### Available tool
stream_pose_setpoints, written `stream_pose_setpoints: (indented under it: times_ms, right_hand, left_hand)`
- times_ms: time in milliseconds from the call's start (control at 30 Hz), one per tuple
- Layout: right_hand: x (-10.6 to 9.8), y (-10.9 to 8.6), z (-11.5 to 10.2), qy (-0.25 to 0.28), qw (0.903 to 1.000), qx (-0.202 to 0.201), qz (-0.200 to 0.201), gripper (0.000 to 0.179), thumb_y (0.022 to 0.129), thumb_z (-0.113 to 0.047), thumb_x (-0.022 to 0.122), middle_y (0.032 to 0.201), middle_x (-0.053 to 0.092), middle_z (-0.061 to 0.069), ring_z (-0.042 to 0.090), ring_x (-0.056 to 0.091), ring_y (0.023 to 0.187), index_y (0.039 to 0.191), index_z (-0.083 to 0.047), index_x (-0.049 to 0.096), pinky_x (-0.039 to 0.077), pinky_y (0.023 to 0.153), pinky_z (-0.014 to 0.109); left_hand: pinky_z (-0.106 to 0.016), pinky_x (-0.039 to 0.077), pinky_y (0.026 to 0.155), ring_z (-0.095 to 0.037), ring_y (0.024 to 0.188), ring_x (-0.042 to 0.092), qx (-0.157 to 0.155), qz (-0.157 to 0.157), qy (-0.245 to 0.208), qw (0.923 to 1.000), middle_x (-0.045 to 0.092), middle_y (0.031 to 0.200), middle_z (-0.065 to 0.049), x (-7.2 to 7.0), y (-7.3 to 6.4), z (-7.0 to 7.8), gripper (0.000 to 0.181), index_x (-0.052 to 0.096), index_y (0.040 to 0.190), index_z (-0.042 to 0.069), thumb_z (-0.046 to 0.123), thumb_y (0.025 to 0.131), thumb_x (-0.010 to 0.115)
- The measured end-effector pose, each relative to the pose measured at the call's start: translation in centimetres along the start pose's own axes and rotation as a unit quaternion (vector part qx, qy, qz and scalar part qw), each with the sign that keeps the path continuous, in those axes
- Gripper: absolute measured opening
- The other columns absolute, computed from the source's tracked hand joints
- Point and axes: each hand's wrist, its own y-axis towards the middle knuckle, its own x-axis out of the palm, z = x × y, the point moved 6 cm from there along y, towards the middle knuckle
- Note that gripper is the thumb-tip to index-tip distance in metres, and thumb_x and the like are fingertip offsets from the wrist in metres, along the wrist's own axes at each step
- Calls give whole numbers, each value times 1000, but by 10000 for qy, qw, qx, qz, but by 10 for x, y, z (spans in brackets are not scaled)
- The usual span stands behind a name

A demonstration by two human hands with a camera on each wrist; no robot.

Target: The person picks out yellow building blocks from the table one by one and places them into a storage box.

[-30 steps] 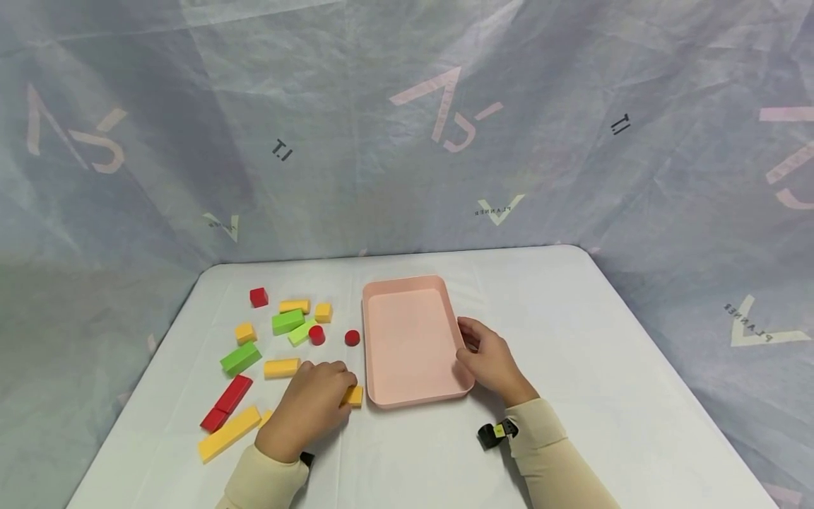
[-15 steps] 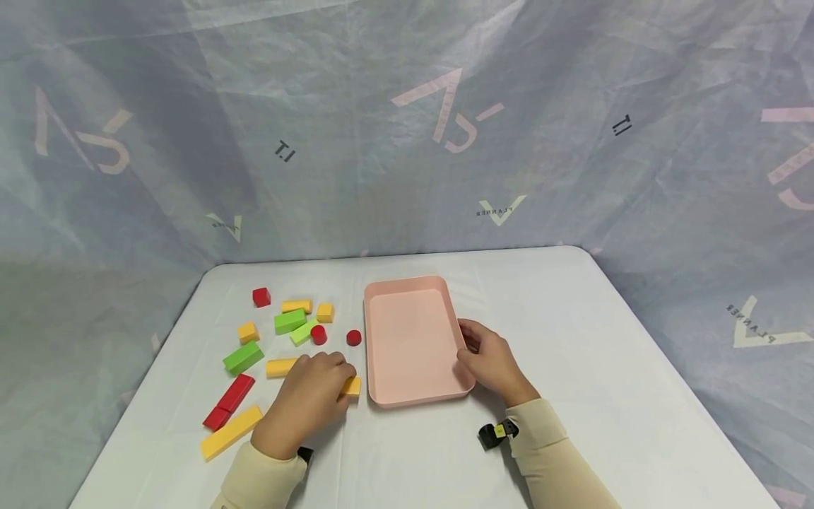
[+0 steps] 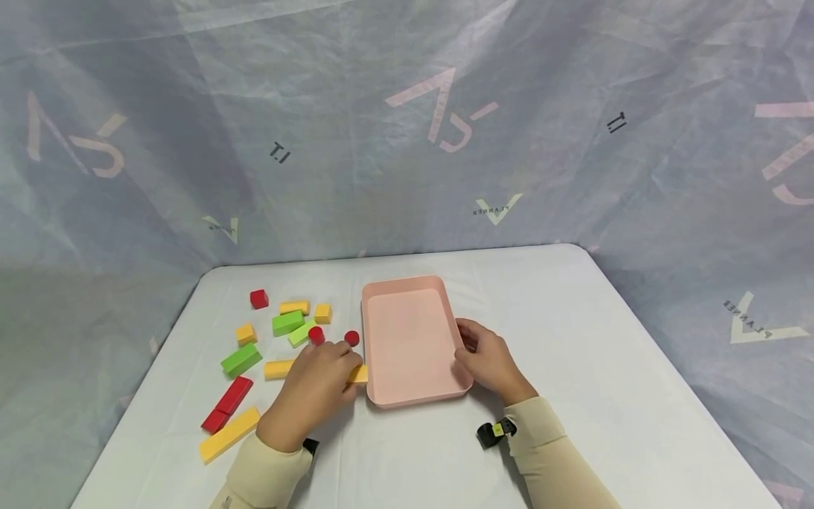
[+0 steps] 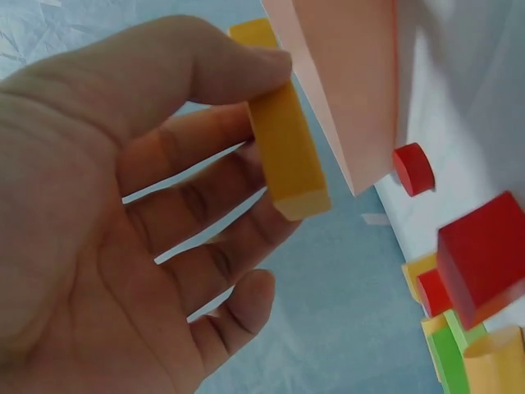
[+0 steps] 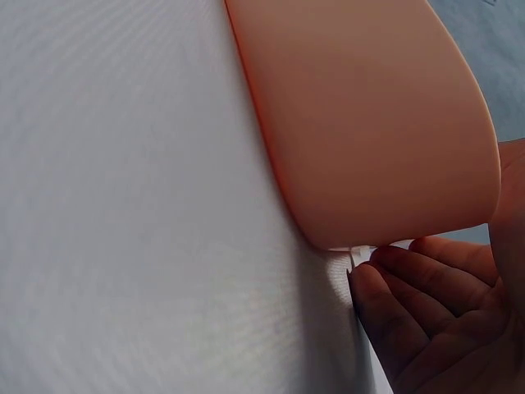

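Neatly oblong yellow block [image 4: 291, 156] within left hand's [image 3: 320, 382] pinch, pink tray [image 3: 410, 339] within right hand's [image 3: 494, 360] grip

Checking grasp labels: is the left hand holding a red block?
No, in the left wrist view the left hand pinches a yellow block.

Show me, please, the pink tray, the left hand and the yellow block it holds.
Pink tray [image 3: 410, 344]: head view, bare floor.
Left hand [image 3: 315, 389]: head view, back of hand.
Yellow block [image 4: 288, 148]: left wrist view, long face.
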Motion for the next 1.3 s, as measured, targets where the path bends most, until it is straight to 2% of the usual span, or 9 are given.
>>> stream_pose_setpoints:
  times_ms: [233, 400, 633, 900, 1300]
  right_hand:
    - [1, 0, 1, -68, 9999, 85, -27, 59, 89, -10, 63, 134, 69, 3, 20, 68, 121, 147, -13, 56, 55, 103, 41]
    - [1, 1, 3, -84, 9999, 64, -23, 59, 89, -10, 63, 135, 69, 3, 20, 68, 122, 148, -14, 56, 54, 103, 41]
    - [0, 0, 2, 2, 10000, -5, -16, 59, 89, -9, 63, 136, 68, 5, 21, 68, 122, 147, -13, 56, 54, 103, 42]
    - [0, 0, 1, 1, 10000, -8, -13, 58, 90, -8, 63, 137, 68, 6, 22, 68, 123, 148, -12, 56, 54, 104, 42]
    - [0, -1, -1, 104, 9999, 4, -64, 57, 91, -9, 63, 136, 68, 7, 23, 67, 124, 148, -11, 55, 53, 105, 43]
  left_hand:
    - [-32, 37, 65, -15, 71, 52, 105, 112, -73, 9999, 59, 79, 6, -5, 8, 7, 15, 75, 90, 18, 22, 78, 83]
    - [-34, 36, 66, -15, 71, 52, 200, 207, 2, 9996, 58, 78, 7, -5, 12, 11, 12, 73, 87, 18, 17, 77, 78]
    - [-33, 35, 67, -15, 76, 56, 357, 249, -159, 9989, 61, 84, 6, -7, 16, 20, 23, 74, 89, 15, 27, 76, 89]
    - [-31, 32, 65, -11, 72, 50, 463, 224, -176, 9985, 57, 80, 8, -1, 22, 26, 22, 72, 87, 18, 30, 77, 87]
    - [-34, 40, 73, -11, 68, 47, 699, 270, -385, 9964, 50, 75, 10, 10, 28, 36, 20, 69, 82, 19, 29, 77, 86]
